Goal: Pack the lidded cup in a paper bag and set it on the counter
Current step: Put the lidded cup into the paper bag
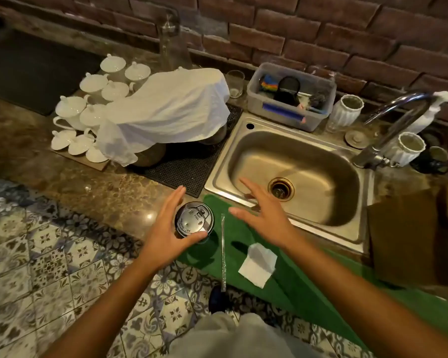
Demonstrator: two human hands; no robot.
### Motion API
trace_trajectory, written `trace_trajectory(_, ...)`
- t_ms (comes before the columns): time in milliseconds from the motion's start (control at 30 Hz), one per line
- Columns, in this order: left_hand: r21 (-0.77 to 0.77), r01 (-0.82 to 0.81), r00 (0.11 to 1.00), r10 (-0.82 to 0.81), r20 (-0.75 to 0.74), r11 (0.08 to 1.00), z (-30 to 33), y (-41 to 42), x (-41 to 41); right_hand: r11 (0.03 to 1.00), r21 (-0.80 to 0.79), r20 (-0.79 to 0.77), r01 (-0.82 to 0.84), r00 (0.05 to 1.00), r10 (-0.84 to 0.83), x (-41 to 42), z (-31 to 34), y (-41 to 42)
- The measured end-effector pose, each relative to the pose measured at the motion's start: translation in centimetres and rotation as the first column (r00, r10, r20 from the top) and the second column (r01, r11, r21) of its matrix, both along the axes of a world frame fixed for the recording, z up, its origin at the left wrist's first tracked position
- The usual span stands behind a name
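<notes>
green matting (pixel 308 285) covers the counter's front edge, and the lidded cup (pixel 194 220) stands at its left end, just left of a wrapped straw (pixel 223 251). the left hand (pixel 166 228) cups it from the left, fingers straight along the far side and thumb under the near rim, touching the lid; whether it truly grips cannot be told. the right hand (pixel 265 215) hovers spread and empty over the sink's (pixel 292 177) near rim, apart from the cup. the cup's lid is dark, glossy, round, with embossed lettering and a small white tab. a folded white napkin (pixel 258 264) lies on the mat. behind the bare steel sink, a grey plastic tub (pixel 290 96) holds sponges and a dark round item.
</notes>
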State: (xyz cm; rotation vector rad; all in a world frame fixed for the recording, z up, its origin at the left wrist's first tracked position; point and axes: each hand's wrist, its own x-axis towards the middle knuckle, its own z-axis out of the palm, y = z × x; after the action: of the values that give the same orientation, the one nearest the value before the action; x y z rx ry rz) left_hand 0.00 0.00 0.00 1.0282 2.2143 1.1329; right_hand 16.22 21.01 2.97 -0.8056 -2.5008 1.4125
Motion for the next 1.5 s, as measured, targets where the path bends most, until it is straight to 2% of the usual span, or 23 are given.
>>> trace_trajectory(167, 0.031, 0.017, 0.988, -0.022, 0.150, 0.999, -1.5, -0.1, 0.6, 0.978, -0.098, 0.119, -0.185, 0.973, 0.196, -1.0, -1.7, -2.7)
trace_trajectory(333, 0.028, 0.040, 0.962, -0.046, 0.268, 0.999, -2.6, -0.7, 0.5, 0.950, -0.232, 0.145, -0.207, 0.959, 0.245, -1.0, -2.9, -3.7)
trace_trajectory(533, 0.055, 0.068, 0.967, -0.080, 0.243, 0.996, -1.2, 1.2, 0.9, 0.946, -0.309, 0.105, -0.098, 0.985, 0.137, -1.4, -2.4, -3.4)
trace_trajectory(767, 0.132, 0.139, 0.966, -0.164, 0.202, 0.982, 4.2, 4.4, 1.4, 0.960, -0.279, -0.012, -0.034, 0.999, 0.031, 0.3, 1.8, -1.5)
trace_trajectory(933, 0.247, 0.204, 0.946, -0.256, 0.199, 0.947, 8.4, 7.9, 3.0, 0.974, -0.224, -0.094, 0.034, 0.994, -0.057, 3.0, 6.4, 0.8)
trace_trajectory(1133, 0.362, 0.369, 0.855, -0.466, 0.228, 0.856, 12.7, 12.8, 6.3, 0.976, -0.171, -0.195, 0.136, 0.966, -0.169, 8.8, 11.1, 2.4)
trace_trajectory(1333, 0.359, 0.540, 0.763, -0.622, 0.172, 0.761, 16.1, 17.8, 11.5, 0.951, -0.168, -0.253, 0.258, 0.922, -0.294, 16.0, 13.7, 4.3)
trace_trajectory(1500, 0.380, 0.616, 0.708, -0.697, 0.117, 0.690, 17.5, 21.2, 17.8, 0.951, -0.138, -0.301, 0.278, 0.903, -0.308, 22.5, 14.8, 6.9)
